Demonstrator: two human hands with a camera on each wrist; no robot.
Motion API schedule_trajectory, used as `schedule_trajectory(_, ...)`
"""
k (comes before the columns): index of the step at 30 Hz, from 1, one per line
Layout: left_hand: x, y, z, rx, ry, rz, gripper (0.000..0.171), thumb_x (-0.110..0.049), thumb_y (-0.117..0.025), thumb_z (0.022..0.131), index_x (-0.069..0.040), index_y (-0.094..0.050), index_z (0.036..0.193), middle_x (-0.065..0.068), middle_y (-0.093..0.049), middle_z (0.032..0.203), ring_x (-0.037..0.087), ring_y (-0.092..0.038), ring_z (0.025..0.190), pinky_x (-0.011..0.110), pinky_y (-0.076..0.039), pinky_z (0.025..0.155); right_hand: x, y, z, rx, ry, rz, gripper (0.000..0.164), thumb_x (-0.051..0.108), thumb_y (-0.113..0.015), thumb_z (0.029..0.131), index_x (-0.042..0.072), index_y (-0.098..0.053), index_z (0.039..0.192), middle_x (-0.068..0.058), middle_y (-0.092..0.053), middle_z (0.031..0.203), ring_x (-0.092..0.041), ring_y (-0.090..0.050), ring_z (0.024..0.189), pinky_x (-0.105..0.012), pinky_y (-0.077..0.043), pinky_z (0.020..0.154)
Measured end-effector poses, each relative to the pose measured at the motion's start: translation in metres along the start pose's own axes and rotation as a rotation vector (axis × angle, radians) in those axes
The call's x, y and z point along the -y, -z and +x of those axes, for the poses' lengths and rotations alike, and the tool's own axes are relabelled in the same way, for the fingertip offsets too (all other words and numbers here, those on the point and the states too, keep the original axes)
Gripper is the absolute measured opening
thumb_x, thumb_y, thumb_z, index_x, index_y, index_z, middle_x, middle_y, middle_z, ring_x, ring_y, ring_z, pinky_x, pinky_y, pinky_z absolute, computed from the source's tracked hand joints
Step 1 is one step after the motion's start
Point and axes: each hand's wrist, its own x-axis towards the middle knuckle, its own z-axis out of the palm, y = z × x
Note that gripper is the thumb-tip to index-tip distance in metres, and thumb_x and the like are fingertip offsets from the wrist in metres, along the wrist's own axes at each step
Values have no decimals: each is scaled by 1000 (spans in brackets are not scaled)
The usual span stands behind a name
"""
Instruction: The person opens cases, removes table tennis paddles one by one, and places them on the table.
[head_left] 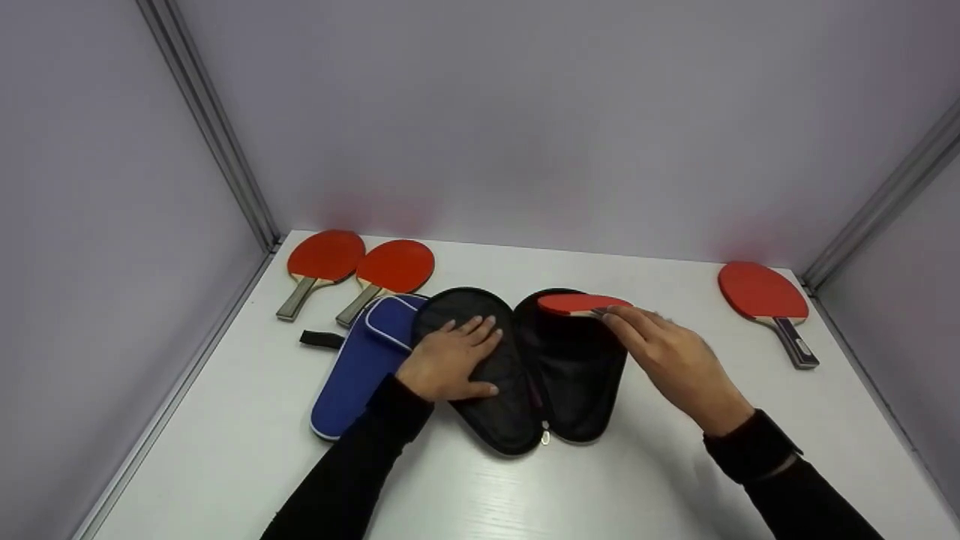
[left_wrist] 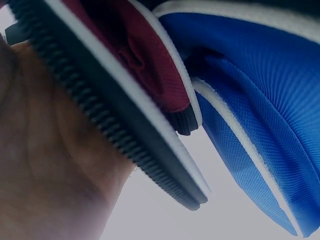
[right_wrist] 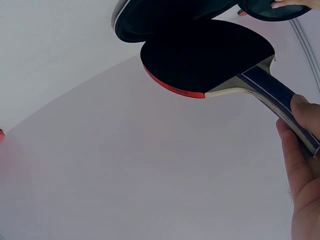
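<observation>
A black zip case (head_left: 589,394) lies spread open at mid-table, its two halves side by side. On the inside of its left half rests my left hand (head_left: 450,364), fingers spread and straight. My right hand (head_left: 679,367) pinches a table tennis paddle (head_left: 574,302) by the handle, over the upper part of the right half. The paddle is seen nearly edge-on from the head, red face up. From the right wrist, its black face (right_wrist: 200,60) and dark blue handle (right_wrist: 270,85) show. The left wrist view shows the case's zip teeth (left_wrist: 90,105) and burgundy outer fabric (left_wrist: 157,70) beside the palm.
A blue case (head_left: 349,386) with white piping lies partly under the black case's left half, a black strap (head_left: 321,340) beside it. Two red paddles (head_left: 326,255) lie at the back left, another red paddle (head_left: 763,291) at the back right. Pale walls (head_left: 525,135) enclose the white table.
</observation>
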Motion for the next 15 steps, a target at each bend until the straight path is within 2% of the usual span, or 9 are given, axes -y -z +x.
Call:
schedule_trajectory(6, 0, -1, 0, -11, -3, 7, 94, -67, -71, 111, -14, -43, 183, 10, -36, 194, 30, -37, 181, 58, -36, 147, -11, 11, -2, -10, -70, 22, 51, -20, -87, 90, -2, -76, 136, -22, -82, 130, -41, -85, 109, -54, -75, 85)
schedule_trajectory(15, 0, 0, -1, -5, -5, 11, 94, -67, -71, 111, -14, -42, 183, 10, -36, 194, 30, -37, 181, 57, -36, 147, -28, 25, -5, -82, -124, 37, 46, -14, -90, 91, -3, -77, 134, -25, -83, 126, -42, -85, 107, -53, -75, 86)
